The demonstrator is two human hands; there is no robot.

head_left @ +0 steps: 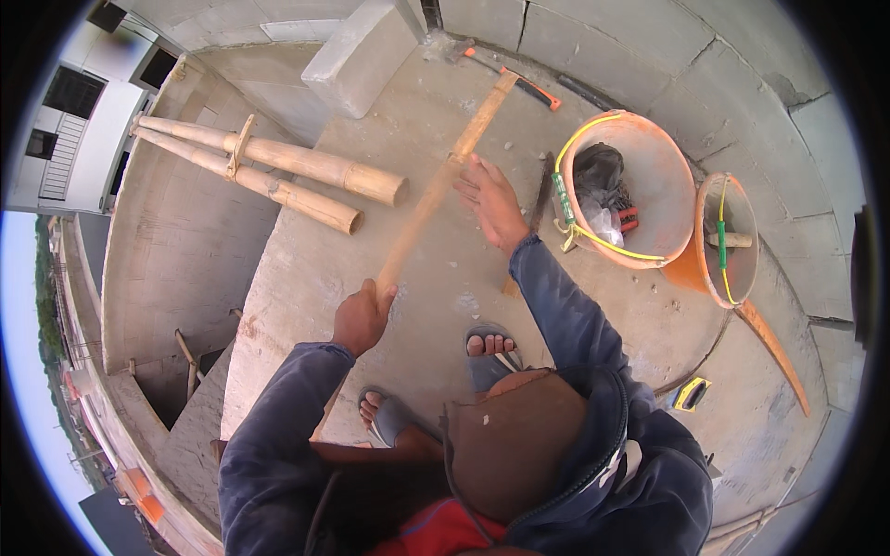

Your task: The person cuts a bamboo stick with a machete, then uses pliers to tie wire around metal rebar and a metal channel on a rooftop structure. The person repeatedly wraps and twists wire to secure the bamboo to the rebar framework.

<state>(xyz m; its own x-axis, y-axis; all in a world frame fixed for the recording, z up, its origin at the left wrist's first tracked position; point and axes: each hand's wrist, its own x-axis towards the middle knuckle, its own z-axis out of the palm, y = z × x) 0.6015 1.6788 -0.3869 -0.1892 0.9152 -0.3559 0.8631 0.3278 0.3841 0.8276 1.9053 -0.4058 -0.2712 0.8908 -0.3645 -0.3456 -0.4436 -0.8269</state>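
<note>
A long split bamboo strip (425,215) slants across the floor in front of me, blurred along its middle. My left hand (362,317) is closed round its near part. Beside the upper part of the strip is my right hand (491,202), its fingers stretched out and apart; whether the fingertips touch the bamboo I cannot tell. The strip's far end lies by a tool with an orange and black handle (538,93). Left of the strip, the cut ends of two bamboo poles (311,171) rest over the slab, joined by a crosspiece (241,148).
An orange bucket (669,167) holding plastic bags stands at right, against a smaller bucket (712,269) with a wooden-handled tool inside. A curved wooden piece (777,360) and a yellow-black tool (692,394) lie nearby. A grey block (357,60) stands at the back. The slab edge (246,347) drops off at left.
</note>
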